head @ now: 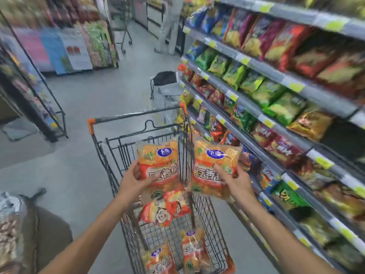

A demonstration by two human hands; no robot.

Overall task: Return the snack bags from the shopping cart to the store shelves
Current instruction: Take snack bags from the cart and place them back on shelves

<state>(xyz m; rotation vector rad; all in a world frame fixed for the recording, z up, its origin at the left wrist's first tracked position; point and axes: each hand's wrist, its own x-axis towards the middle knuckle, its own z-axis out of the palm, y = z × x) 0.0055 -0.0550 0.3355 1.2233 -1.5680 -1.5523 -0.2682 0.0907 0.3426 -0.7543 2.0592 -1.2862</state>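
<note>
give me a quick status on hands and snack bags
Left hand and right hand each grip an orange plastic snack bag. Three more in wire shopping cart. Nothing between bags and shelves.

Two bare forearms come up from the bottom edge, no sleeves on either as far as the frame reaches. The left hand [131, 181] shows no ring, no watch, no glove. The right hand [238, 179] looks bare too (wrist included), though motion blur may be hiding something small on the fingers.
</note>
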